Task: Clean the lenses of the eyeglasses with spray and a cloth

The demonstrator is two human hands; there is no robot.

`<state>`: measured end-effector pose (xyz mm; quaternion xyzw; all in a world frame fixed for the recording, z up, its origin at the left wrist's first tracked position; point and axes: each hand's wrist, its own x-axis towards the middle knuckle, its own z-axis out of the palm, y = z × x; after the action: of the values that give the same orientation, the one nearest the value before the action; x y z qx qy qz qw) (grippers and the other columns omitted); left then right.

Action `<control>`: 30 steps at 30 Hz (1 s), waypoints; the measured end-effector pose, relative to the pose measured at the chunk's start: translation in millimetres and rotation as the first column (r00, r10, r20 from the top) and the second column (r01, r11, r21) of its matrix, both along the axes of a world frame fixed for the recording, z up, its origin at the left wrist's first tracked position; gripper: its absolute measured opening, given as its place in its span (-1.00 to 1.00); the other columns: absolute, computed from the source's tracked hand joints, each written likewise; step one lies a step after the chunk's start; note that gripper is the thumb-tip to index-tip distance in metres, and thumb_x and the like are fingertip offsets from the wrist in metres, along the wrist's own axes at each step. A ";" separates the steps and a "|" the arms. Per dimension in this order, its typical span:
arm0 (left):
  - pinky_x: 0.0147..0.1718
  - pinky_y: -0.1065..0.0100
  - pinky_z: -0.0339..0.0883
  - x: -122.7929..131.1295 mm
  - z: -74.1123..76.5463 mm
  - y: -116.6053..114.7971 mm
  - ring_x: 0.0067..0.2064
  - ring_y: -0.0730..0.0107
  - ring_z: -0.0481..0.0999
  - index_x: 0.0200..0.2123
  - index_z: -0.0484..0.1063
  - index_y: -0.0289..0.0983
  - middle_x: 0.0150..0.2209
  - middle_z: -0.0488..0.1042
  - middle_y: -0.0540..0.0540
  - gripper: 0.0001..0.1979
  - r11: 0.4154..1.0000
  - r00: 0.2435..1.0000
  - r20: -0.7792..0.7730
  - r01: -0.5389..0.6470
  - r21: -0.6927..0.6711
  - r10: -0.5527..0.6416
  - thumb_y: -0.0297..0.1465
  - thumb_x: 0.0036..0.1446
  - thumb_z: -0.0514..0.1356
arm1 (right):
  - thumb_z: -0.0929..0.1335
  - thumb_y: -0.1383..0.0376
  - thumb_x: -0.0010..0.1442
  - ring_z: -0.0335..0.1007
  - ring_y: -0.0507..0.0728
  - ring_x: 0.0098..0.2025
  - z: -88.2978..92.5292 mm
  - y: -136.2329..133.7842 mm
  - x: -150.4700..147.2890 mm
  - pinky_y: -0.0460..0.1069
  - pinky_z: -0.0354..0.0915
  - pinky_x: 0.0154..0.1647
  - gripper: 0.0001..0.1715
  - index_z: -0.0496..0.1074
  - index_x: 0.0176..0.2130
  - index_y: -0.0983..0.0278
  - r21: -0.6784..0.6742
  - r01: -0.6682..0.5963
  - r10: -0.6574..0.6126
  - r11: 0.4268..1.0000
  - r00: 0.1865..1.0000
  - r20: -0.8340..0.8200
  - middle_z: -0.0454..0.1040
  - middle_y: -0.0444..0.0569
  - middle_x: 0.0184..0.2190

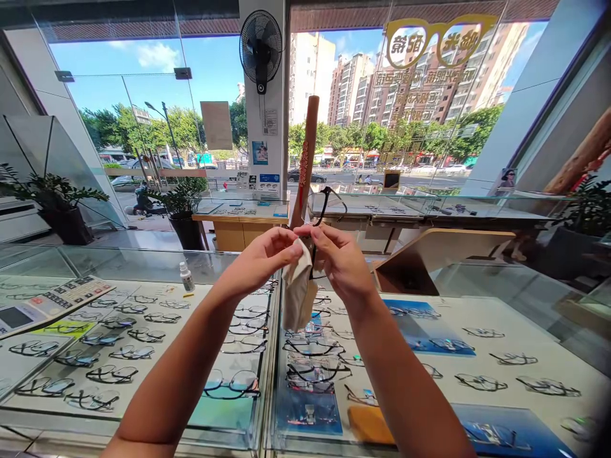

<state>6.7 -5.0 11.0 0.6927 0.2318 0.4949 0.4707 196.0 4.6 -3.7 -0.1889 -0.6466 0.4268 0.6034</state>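
Note:
Both hands are raised close together above the glass display counter. My left hand (258, 264) is closed on a pale cleaning cloth (298, 292), pinched between thumb and fingers, its lower part hanging down. My right hand (346, 264) grips a pair of dark-framed eyeglasses (325, 202); one temple arm sticks up above the fingers. The cloth meets the eyeglasses between the two thumbs, and most of the lenses are hidden by fingers and cloth.
Many eyeglasses (238, 381) lie inside the glass counter (267, 407). On its left stand a small white bottle (186, 278) and a calculator (52, 304). A brown wooden board (429, 254) leans at right. Behind are potted plants (188, 216), more display cases and windows.

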 end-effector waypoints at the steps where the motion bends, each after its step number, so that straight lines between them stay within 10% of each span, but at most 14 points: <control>1: -0.12 0.35 0.39 1.7 -0.8 -0.3 -0.17 0.38 0.46 -0.17 0.50 -0.27 -0.19 0.52 -0.08 -0.48 0.999 0.999 -0.019 0.032 -0.016 -0.032 0.02 0.11 0.52 | 0.52 -0.13 0.30 0.45 0.13 -0.16 -0.4 0.3 -0.9 0.03 0.38 -0.08 -0.62 0.77 -0.12 0.05 -0.005 -0.004 0.004 1.000 1.000 0.003 0.59 -0.07 -0.18; 13: -0.33 0.40 0.19 9.6 -8.2 -5.1 -0.35 0.44 0.40 -0.17 0.57 -0.32 -0.34 0.49 -0.04 -0.51 0.970 0.980 0.056 0.196 -0.146 -0.190 -0.03 0.12 0.53 | 0.55 -0.19 0.22 0.57 0.19 -0.07 0.7 -3.1 -6.8 0.11 0.46 0.10 -0.54 0.76 -0.17 0.09 -0.021 -0.062 0.060 0.998 0.996 -0.058 0.70 -0.03 -0.09; 30: -0.52 0.46 0.17 27.6 -15.2 -2.1 -0.51 0.56 0.24 0.00 0.53 -0.27 -0.46 0.37 0.09 -0.49 0.989 0.973 0.214 -0.111 0.095 0.088 0.02 0.25 0.43 | 0.50 0.09 0.36 0.50 0.24 0.39 0.7 -6.4 -14.5 0.21 0.20 0.58 -0.76 0.75 -0.03 0.01 0.041 -0.097 0.100 0.994 0.991 -0.088 0.71 -0.10 0.18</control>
<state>34.3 -7.0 -4.2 0.6484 0.1890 0.5995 0.4295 181.5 -1.8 -2.9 -0.1262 -0.6348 0.4524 0.6135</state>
